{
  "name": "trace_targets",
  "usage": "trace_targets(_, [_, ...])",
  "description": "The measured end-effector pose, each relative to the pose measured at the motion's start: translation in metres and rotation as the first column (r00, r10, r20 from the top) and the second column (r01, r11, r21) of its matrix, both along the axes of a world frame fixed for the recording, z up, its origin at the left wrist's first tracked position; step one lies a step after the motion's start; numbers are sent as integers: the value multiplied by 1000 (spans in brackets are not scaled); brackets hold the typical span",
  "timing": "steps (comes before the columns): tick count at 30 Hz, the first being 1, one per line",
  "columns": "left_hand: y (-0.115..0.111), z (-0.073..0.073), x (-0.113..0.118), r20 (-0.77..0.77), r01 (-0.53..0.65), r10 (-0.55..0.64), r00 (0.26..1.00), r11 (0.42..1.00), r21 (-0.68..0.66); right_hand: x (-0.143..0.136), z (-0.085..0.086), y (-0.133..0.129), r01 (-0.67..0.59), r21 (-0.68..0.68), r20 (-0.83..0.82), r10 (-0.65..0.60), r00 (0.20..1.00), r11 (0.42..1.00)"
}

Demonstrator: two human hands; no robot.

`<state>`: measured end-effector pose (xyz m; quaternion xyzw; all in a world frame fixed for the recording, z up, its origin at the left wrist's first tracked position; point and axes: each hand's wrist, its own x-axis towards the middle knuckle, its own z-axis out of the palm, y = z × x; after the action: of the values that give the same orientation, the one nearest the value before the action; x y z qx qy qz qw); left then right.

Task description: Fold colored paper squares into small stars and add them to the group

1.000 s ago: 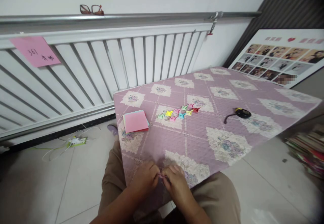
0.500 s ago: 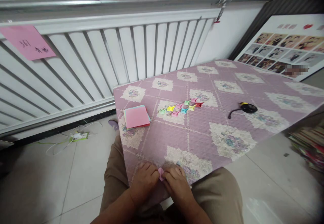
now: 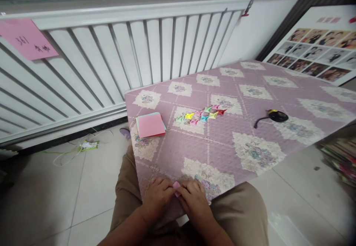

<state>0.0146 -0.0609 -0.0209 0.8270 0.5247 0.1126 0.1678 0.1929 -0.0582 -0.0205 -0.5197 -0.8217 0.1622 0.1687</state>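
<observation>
A small folded piece of pink paper lies between my hands at the near edge of the table. My left hand pinches it from the left, with thumb and fingers closed. From the right, the fingers of my right hand are closed on the same paper. Farther up the cloth sit several small folded paper pieces in pink, green, yellow, blue and red, set in two slanting rows. Left of them rests a stack of square coloured paper, pink on top.
A patterned purple tablecloth covers the table. A black object with a curved stem lies on its right side. Behind stands a white radiator with a pink note. A photo board leans at the far right. A power strip is on the floor.
The view has tilted slightly down and shifted a little, so the glasses on the pipe are now cut off at the top. Both hands keep hold of the pink paper with little movement.
</observation>
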Motion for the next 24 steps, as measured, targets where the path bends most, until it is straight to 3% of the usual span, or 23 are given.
trace_targets(7, [1,7,1,39,-37,38,999,999,-28,1,-8,2,-2,-41,-47,0,999,999])
trace_targets(12, [0,11,4,133,-133,139,981,990,-52,-1,-6,6,51,-66,-31,-53,998,997])
trace_targets(16, [0,12,6,111,-208,216,970,975,-83,-1,-4,8,29,-78,-37,-32,999,996])
trace_targets(24, [1,12,5,119,-213,227,967,970,-119,9,-8,6,27,-93,-65,-33,997,995])
